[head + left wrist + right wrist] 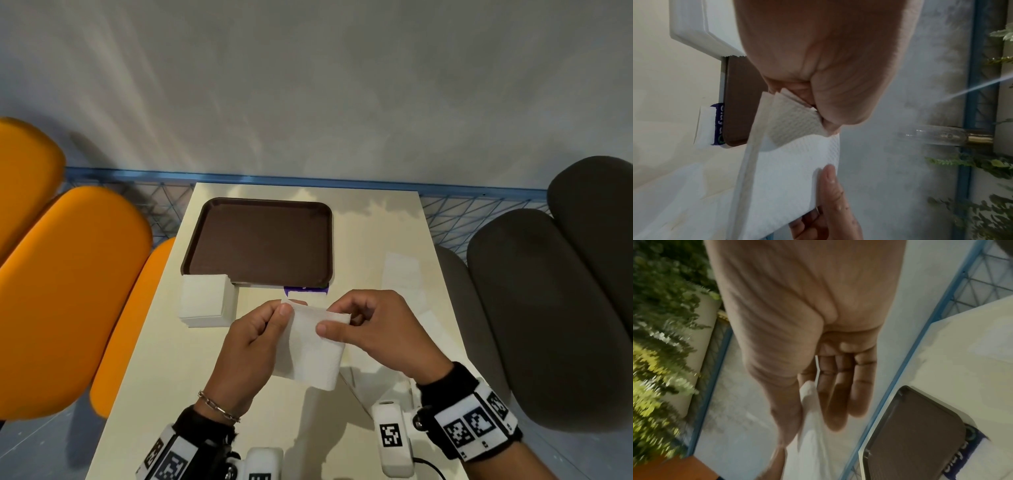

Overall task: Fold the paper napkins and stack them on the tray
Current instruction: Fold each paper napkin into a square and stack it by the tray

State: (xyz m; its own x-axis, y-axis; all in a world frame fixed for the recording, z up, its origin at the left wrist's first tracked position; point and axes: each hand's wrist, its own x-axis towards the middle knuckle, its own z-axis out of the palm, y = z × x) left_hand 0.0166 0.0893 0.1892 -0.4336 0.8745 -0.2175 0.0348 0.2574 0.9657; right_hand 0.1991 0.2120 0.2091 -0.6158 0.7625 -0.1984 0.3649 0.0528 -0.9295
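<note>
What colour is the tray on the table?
Dark brown tray, best seen in the head view.

Purple wrapper (717,125), under the brown tray's (740,100) near edge, at the tray's 6 o'clock: white lettering, partly hidden and turned sideways, not legible as a word. Wrist bands (474,425): black-and-white square code markers, no readable text.

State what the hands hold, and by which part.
Both the left hand and the right hand pinch one paper napkin along its upper edge.
</note>
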